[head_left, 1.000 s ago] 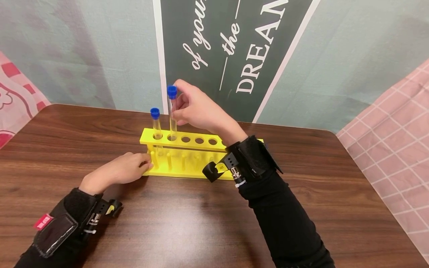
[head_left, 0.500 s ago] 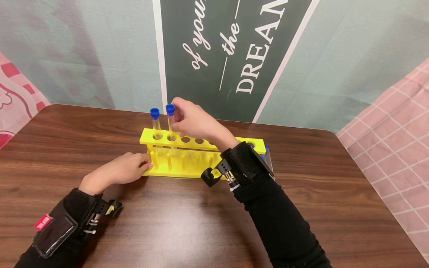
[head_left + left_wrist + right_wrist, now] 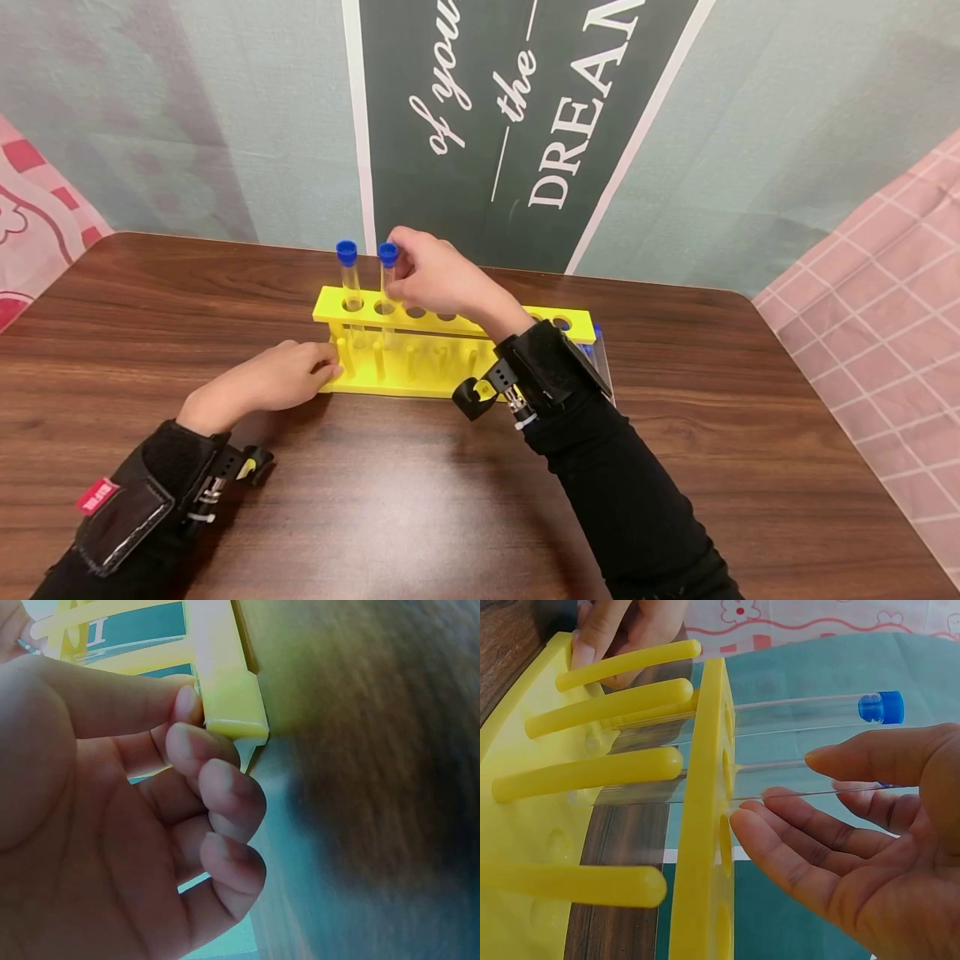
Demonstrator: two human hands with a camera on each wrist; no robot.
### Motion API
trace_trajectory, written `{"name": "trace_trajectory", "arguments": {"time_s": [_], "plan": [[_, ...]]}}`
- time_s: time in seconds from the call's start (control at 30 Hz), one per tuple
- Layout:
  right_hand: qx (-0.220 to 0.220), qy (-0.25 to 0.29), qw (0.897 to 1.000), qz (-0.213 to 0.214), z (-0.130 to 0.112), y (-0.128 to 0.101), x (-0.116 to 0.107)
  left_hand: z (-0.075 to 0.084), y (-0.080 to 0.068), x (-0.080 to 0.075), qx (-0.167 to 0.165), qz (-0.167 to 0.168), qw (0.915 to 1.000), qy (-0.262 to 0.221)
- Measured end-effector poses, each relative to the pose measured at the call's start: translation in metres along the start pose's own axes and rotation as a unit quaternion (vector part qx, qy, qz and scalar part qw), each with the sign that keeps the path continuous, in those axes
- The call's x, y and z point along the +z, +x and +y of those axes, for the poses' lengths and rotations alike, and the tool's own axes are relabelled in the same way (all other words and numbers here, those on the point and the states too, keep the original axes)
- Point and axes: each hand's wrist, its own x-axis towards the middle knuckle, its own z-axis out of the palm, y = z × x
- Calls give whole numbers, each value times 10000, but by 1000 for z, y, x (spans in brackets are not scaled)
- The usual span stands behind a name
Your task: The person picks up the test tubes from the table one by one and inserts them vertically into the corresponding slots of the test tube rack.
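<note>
A: What is just changed at the yellow test tube rack point(image 3: 397, 389)?

B: The second test tube point(image 3: 386, 280) is set lower than a second ago. Its blue cap point(image 3: 387, 254) is now brought about level with the one on the first test tube point(image 3: 351, 283), and both tubes are seated upright in the two leftmost holes.

A: How is it held?

B: It is held by the right hand point(image 3: 432, 272), between the thumb and the fingers, above the rack. How tightly it is pinched cannot be told, since the clear wall is hard to make out from the right wrist.

A: Is the rack left loose?

B: No. Its left end is gripped low down by the left hand point(image 3: 288, 375), between thumb and forefinger, so the rack is probably kept steady on the wood-grained table point(image 3: 412, 483).

A: And what is meant by the change?

B: The insertion is judged all but complete, as the two tubes are matched in height. More blue-capped pieces are glimpsed, partly hidden, in a clear container point(image 3: 603, 360) by the rack's right end.
</note>
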Motion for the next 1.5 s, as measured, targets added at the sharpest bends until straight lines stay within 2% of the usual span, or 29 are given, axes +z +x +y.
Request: {"name": "trace_trajectory", "arguments": {"time_s": [0.3,0.53,0.73,0.97,1.5], "plan": [[93,209,9997,-115,0,0,0,-1,0,0,4,-1,10000,-30],[99,-76,9999,-90,1,0,0,-2,1,1,70,24,10000,9],[304,-6,9993,-200,-2,-4,-3,-2,0,0,70,17,10000,-27],[517,-322,9979,-218,-5,-12,-7,-2,-1,0,40,15,10000,-31],[402,-310,9981,-344,4,-34,-10,-3,0,1,122,67,9999,37]]}}
